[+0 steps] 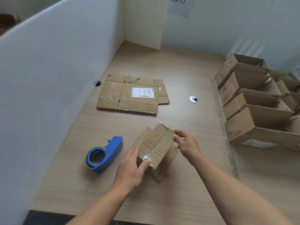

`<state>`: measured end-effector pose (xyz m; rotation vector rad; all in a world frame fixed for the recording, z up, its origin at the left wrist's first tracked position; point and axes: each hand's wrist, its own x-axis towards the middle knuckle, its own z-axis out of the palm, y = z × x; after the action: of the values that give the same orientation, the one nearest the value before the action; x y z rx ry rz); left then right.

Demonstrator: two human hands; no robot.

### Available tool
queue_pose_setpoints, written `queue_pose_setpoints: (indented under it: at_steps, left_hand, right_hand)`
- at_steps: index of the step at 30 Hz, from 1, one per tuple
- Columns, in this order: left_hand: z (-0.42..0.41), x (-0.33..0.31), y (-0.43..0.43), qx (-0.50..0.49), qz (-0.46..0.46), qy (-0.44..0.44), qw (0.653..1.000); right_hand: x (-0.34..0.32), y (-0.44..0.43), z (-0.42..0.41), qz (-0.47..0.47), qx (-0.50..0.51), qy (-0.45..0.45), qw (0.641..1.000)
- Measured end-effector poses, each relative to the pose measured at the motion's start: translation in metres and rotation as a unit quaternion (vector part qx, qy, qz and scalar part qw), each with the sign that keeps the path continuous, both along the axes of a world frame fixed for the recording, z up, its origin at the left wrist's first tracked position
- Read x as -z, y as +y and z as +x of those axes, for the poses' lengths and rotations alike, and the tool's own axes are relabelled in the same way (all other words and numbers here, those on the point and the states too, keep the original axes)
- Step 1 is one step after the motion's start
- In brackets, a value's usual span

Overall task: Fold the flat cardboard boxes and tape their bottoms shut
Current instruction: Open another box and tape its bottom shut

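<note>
- box (157, 143) is in the near middle of the surface (97, 192), bottom flaps up, tilted; whether it rests on the surface or is held just off it, cannot tell
- left hand (131, 169) holds the box's near end; fingers lie along its left side, thumb presses the shiny tape (146, 157) at the near edge
- right hand (186, 143) pinches the box's far right corner, fingers curled onto the edge about where the tape strip seems to end
- risk: tape looks crinkled at the near end; if not rubbed flat it may lift and the bottom seam may open
- risk: the box is small and the card creased and worn; a hard squeeze from both hands could skew it or buckle a flap under the tape
- risk: a loose tape end at the far corner could stick to the fingers and peel back when the hand lets go
- tape dispenser (103, 153), blue, lies just left of the box, near the left hand; a sweep that way could knock it
- flat cardboard (129, 95) with a white label (142, 92) lies toward the far left of the surface, well apart from the box; probably next to fold
- folded boxes (253, 114) are packed along the right edge, open sides up; little free room there for another
- long thin strip (224, 127) runs beside them, between the box and the stack; could catch a box slid across
- round cable hole (193, 99) lies mid surface; white partition (48, 78) along the left edge
</note>
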<state>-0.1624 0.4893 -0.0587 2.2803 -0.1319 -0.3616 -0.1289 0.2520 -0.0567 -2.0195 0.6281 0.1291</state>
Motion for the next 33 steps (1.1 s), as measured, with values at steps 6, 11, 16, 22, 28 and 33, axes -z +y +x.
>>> queue_pose_setpoints:
  at_steps: [6, 11, 16, 22, 28, 33]
  left_hand:
    - [0.014, 0.007, -0.016, -0.088, -0.017, -0.003, 0.996]
    - [0.034, 0.009, -0.023, -0.119, -0.014, -0.005, 0.993]
    - [0.042, 0.007, -0.029, -0.087, -0.014, -0.004, 0.996]
    - [0.031, 0.011, -0.012, 0.104, 0.025, -0.021, 0.994]
    - [0.02, 0.021, -0.001, 0.135, 0.127, -0.081, 0.979]
    - [0.016, 0.023, -0.011, 0.14, 0.203, -0.102, 0.964]
  right_hand:
    - [0.007, -0.009, -0.019, 0.151, 0.111, -0.003, 0.982]
    - [0.009, -0.016, -0.026, 0.113, 0.085, 0.007, 0.99]
    - [0.007, -0.03, -0.017, -0.029, -0.078, 0.006, 0.996]
    - [0.015, -0.037, -0.018, 0.006, -0.14, -0.028, 0.99]
    - [0.024, -0.035, -0.025, 0.065, -0.138, -0.051, 0.987]
    - [0.022, -0.049, -0.029, 0.199, -0.179, -0.019, 0.963]
